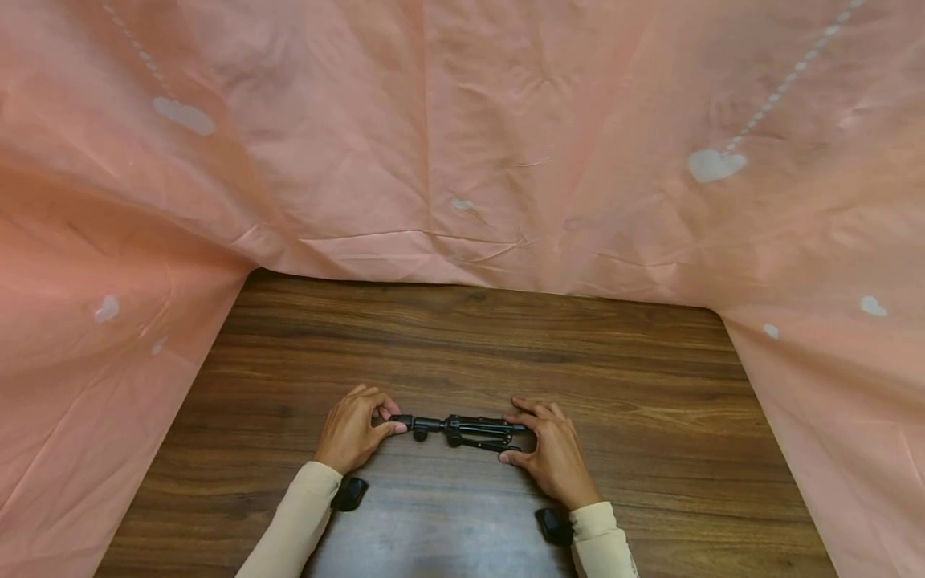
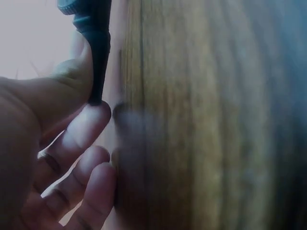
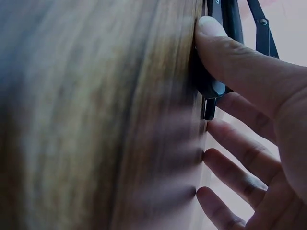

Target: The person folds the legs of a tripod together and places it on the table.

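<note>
A black mini tripod (image 1: 480, 429) lies sideways on the wooden table, its legs folded together and pointing right. My left hand (image 1: 356, 431) pinches its narrow left end between thumb and forefinger; in the left wrist view the thumb presses along the dark shaft (image 2: 100, 62). Around the leg end, my right hand (image 1: 552, 453) holds with thumb and forefinger on opposite sides. The right wrist view shows that thumb across a black leg (image 3: 208, 79), while the other fingers spread with their tips at the tabletop. One thin leg (image 3: 263, 33) stands slightly apart from the rest.
The brown wood-grain table (image 1: 462, 345) extends around both hands. Pink cloth (image 1: 462, 144) with pale hearts hangs behind the table and down both sides. A dark wrist-worn device (image 1: 350, 494) sits at the left wrist, another device (image 1: 553, 527) at the right.
</note>
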Demonstrator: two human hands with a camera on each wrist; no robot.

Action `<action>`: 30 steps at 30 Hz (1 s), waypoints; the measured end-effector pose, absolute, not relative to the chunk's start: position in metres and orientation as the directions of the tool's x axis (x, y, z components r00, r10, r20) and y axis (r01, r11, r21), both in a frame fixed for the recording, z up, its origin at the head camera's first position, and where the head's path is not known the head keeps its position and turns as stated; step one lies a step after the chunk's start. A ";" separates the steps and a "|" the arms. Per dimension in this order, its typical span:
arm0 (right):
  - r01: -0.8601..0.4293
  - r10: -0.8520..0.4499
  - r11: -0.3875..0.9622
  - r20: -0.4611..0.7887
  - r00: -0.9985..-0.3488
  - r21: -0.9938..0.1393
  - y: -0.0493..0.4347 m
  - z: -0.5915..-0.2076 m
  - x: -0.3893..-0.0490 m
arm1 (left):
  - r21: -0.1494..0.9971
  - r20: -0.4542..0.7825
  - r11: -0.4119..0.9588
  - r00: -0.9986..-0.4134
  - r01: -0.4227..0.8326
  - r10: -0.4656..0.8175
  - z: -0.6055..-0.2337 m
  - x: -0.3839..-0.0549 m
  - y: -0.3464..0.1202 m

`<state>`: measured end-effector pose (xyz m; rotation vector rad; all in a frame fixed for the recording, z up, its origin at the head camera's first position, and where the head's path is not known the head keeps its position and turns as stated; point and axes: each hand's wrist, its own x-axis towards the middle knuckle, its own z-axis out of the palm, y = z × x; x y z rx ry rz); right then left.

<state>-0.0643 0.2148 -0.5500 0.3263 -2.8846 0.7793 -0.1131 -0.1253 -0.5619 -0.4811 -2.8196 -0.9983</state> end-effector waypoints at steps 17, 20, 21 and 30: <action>-0.229 -0.156 0.831 0.183 -0.971 -0.507 0.212 -0.551 -0.064 | 0.600 0.151 0.738 -0.950 0.307 0.273 -0.557 -0.112 -0.132; -0.223 -0.136 0.816 0.196 -0.971 -0.534 0.214 -0.548 -0.063 | 0.569 0.178 0.757 -0.947 0.320 0.267 -0.551 -0.109 -0.133; -0.222 -0.131 0.810 0.203 -0.971 -0.542 0.215 -0.546 -0.063 | 0.555 0.189 0.767 -0.946 0.323 0.262 -0.548 -0.108 -0.132; -0.290 -0.160 0.800 0.280 -0.947 -0.525 0.213 -0.515 -0.069 | 0.479 0.214 0.799 -0.931 0.365 0.297 -0.518 -0.109 -0.121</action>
